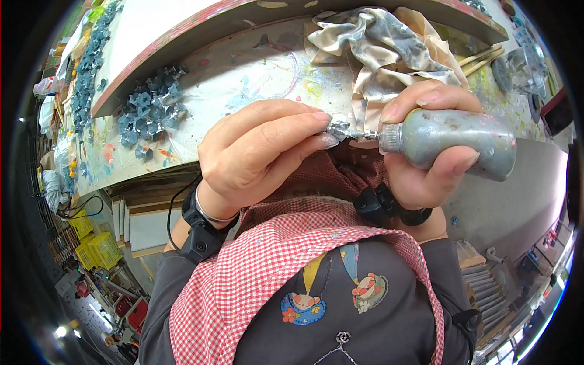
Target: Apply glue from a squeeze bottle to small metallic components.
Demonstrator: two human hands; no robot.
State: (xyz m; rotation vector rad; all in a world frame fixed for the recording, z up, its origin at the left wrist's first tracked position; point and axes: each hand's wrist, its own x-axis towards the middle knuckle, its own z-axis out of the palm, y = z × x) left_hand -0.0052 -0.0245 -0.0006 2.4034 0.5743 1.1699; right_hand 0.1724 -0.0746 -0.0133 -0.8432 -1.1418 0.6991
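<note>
The small silvery piece (pixel 338 129) is at the centre of the frame, pinched at the fingertips of the left hand (pixel 258 143); thumb and fingers of that grip are closed on it, and their tips carry grey smears. Just right of it, the right hand (pixel 415 182) is clamped round the body of a squeeze bottle (pixel 453 129), fingers over the upper side and thumb along the lower. The bottle lies tilted nearly flat, base toward the right of the frame, its thin metal nozzle (pixel 367 134) directed left at the piece; whether tip and piece touch, I cannot tell. The bottle is a smooth, rounded cylinder, semi-translucent and grey, with blotches on the wall and a ribbed collar (pixel 390 138). The desk (pixel 234 79) is pale and flat, spattered with multicoloured paint. On it, left of the left hand, sits a loose heap of blue-grey pieces (pixel 149 109), angular and glossy. Upper right of centre, a crumpled cloth (pixel 389 45) lies in soft folds, beige with dark grey stains; slender wooden sticks (pixel 483 59) lie beside it. The person's apron (pixel 225 277) is woven in red and white checks.
</note>
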